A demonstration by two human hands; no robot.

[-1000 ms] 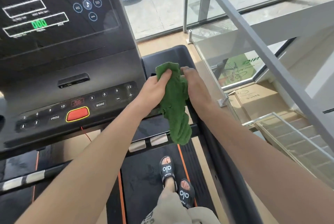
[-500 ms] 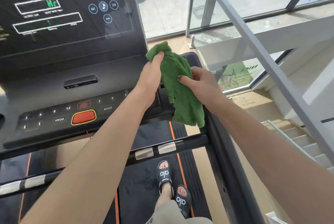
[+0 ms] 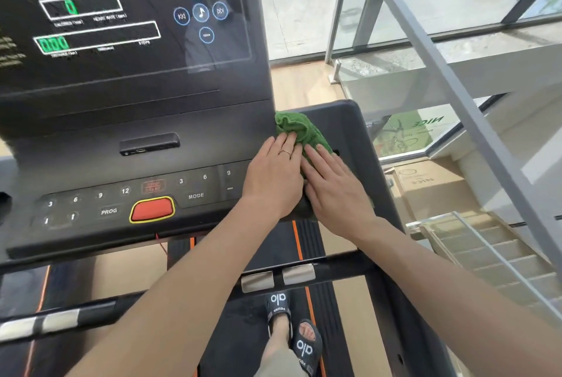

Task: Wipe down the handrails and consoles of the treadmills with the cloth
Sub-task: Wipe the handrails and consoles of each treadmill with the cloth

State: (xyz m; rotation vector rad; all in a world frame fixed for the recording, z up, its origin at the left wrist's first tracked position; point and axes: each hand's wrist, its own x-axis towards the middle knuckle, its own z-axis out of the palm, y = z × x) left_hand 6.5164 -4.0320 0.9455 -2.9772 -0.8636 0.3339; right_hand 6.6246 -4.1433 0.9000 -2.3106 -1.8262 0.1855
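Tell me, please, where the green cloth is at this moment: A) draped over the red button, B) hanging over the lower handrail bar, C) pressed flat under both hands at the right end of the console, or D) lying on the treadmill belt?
C: both the left hand and right hand lie flat-fingered on the green cloth, at the console's right end.

Green terry cloth (image 3: 299, 130) on dark grey treadmill console (image 3: 137, 121); red stop button (image 3: 152, 210) ringed yellow; green display digits (image 3: 54, 43); black slides (image 3: 305, 346) with white lettering; orange-edged black belt (image 3: 243, 331).
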